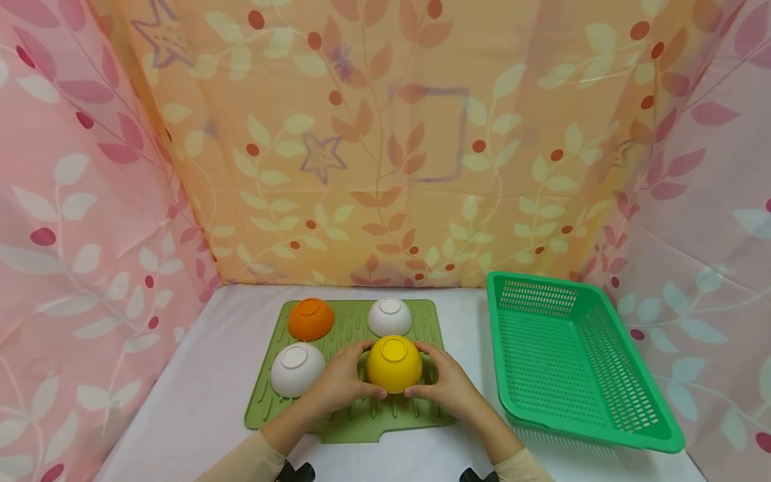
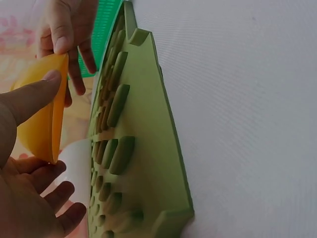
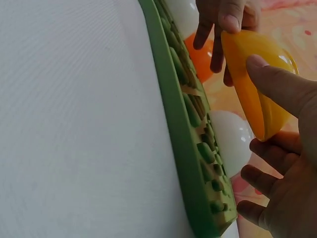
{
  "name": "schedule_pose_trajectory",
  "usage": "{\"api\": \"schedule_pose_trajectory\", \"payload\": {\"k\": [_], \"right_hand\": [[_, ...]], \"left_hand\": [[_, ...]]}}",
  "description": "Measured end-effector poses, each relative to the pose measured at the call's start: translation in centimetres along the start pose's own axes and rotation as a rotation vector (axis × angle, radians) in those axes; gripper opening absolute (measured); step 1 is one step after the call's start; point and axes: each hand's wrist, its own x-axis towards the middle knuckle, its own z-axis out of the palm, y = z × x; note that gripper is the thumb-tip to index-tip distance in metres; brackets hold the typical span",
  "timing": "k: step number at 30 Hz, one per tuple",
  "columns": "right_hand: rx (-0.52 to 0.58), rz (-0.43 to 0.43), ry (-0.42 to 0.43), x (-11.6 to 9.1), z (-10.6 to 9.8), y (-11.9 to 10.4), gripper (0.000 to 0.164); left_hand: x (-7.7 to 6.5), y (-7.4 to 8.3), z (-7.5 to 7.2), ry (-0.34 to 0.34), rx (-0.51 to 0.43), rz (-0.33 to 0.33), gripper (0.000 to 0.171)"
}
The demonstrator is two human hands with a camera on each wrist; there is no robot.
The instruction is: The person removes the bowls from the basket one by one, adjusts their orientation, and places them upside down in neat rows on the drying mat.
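Between both hands a yellow bowl (image 1: 394,365) is held upside down, its foot ring upward. My left hand (image 1: 342,380) grips its left side, thumb near the front rim; my right hand (image 1: 448,381) grips the right side the same way. Both wrist views show a gap between the bowl's rim and the green drying mat (image 2: 148,144) below. On that mat, an orange bowl (image 1: 310,319) sits upside down at back left, a white bowl (image 1: 390,316) at back right, and a larger white bowl (image 1: 295,370) at front left, close beside my left hand.
A green perforated plastic basket (image 1: 542,361) stands to the right of the mat on the white-covered table (image 1: 199,375). Floral curtains (image 1: 373,221) hang behind and along both sides. Dark straps (image 1: 296,472) show at the wrists.
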Motion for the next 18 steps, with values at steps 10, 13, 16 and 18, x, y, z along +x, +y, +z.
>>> {"api": "schedule_pose_trajectory", "payload": {"k": [10,13,16,18], "right_hand": [[-0.106,-0.043,-0.007,0.2,0.6,1.2,0.094],[-0.142,-0.049,-0.011,0.2,0.7,1.5,0.094],[-0.174,-0.054,-0.017,0.2,0.8,1.6,0.092],[-0.186,-0.060,-0.015,0.3,0.9,1.7,0.090]], "left_hand": [[0.6,-0.5,0.9,-0.006,0.067,0.007,0.100],[0.7,-0.7,1.2,-0.003,0.106,-0.004,0.100],[0.7,-0.9,1.3,0.000,0.131,-0.014,0.100],[0.8,-1.0,1.4,-0.003,0.155,-0.007,0.100]]}}
